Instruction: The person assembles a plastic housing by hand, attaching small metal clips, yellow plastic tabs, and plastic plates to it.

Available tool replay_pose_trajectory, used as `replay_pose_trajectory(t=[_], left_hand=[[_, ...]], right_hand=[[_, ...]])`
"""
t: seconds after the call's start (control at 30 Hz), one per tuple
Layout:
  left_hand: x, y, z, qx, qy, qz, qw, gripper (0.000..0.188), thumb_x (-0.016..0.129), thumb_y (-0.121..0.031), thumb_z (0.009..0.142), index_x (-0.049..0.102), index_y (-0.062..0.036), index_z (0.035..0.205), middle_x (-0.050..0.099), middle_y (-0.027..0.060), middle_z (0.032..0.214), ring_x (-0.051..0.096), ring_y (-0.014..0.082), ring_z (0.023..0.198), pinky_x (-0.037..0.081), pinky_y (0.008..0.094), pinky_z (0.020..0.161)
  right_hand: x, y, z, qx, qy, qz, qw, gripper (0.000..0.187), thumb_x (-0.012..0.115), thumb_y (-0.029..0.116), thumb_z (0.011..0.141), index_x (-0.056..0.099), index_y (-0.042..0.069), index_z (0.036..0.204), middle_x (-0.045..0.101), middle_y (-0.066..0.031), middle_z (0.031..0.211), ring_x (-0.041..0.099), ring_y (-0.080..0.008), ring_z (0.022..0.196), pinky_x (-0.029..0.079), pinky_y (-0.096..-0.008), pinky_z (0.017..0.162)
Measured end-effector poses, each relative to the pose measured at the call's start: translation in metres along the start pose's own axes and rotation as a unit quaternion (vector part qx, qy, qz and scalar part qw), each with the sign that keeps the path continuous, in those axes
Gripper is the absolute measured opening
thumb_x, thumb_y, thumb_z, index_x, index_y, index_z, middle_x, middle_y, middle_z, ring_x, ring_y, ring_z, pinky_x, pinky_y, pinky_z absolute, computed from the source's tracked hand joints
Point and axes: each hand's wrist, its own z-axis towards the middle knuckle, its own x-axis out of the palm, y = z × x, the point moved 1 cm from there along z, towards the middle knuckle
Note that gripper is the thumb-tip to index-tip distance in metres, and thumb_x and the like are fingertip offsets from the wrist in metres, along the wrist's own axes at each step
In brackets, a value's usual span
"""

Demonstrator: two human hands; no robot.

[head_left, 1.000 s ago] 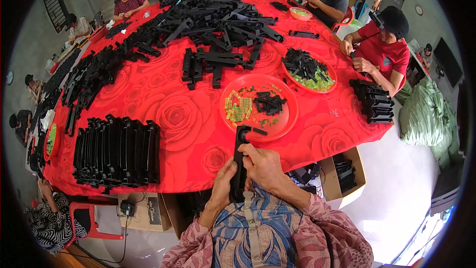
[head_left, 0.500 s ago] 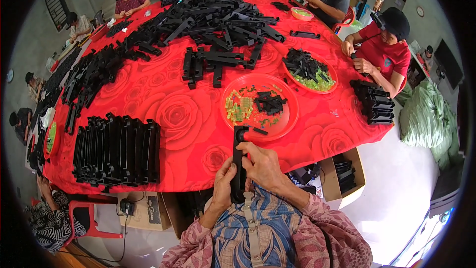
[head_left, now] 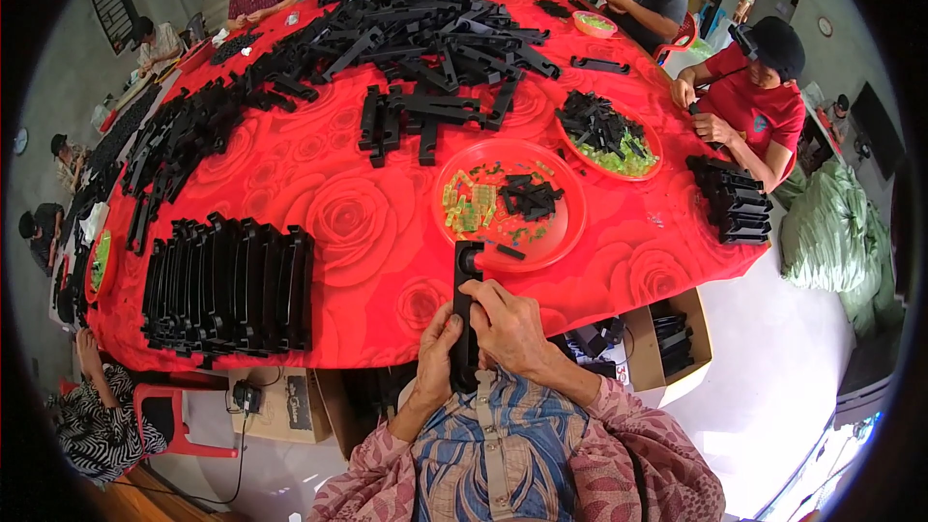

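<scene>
Head view: two bare hands are working at the near edge of a table (head_left: 372, 333) that a red rose-patterned cloth (head_left: 329, 232) is covering.
Left hand (head_left: 435, 358): its fingers are grasping the left side of a long, narrow black plastic part (head_left: 463, 300), the thumb pointing toward the far end.
Right hand (head_left: 509, 326): its bent fingers are grasping the same part from the right, the fingertips reaching farther up it and hiding whatever is lying beneath them.
Black plastic part: it is slanting away from the wearer's blue patterned garment (head_left: 512, 445), its far end overlapping the tray's near rim in view; whether it is touching, I cannot tell.
Round red plastic tray (head_left: 570, 232): it is holding clear yellow-green pieces (head_left: 471, 205) on the left and short black strips (head_left: 532, 196) on the right, while one loose black strip (head_left: 510, 252) is lying near its closest rim.
Left of the hands: a tight row of long black parts (head_left: 227, 285) is standing on the cloth.
Beyond the tray: a large jumbled heap of black parts (head_left: 435, 29) is spreading across the table.
Right side: a co-worker in a red shirt (head_left: 764, 101) is sitting, both hands together.
</scene>
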Motion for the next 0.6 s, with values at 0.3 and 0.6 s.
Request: replay_pose_trajectory(t=[0.3,0.6], left_hand=[[-0.009,0.006,0.001,0.004,-0.005,0.016,1.0,0.041,0.047,-0.018,0.103,0.045,-0.0028,0.141,0.059,0.0063,0.128,0.061,0.0158,0.113,0.049,0.0289,0.095],[-0.011,0.007,0.004,-0.009,-0.008,-0.008,1.0,0.041,0.046,-0.022,0.104,0.045,-0.0027,0.14,0.058,0.0059,0.13,0.058,0.0159,0.117,0.047,0.0298,0.098]], right_hand=[[0.001,0.002,-0.002,-0.056,-0.014,-0.041,0.997,0.03,0.063,-0.002,0.082,0.059,0.004,0.111,0.059,-0.0109,0.082,0.063,-0.0296,0.061,0.048,-0.0388,0.048],[0.004,-0.003,-0.007,-0.114,0.011,-0.076,0.991,0.042,0.063,0.001,0.074,0.054,-0.003,0.115,0.059,-0.0157,0.097,0.066,-0.0312,0.085,0.055,-0.0375,0.063]])
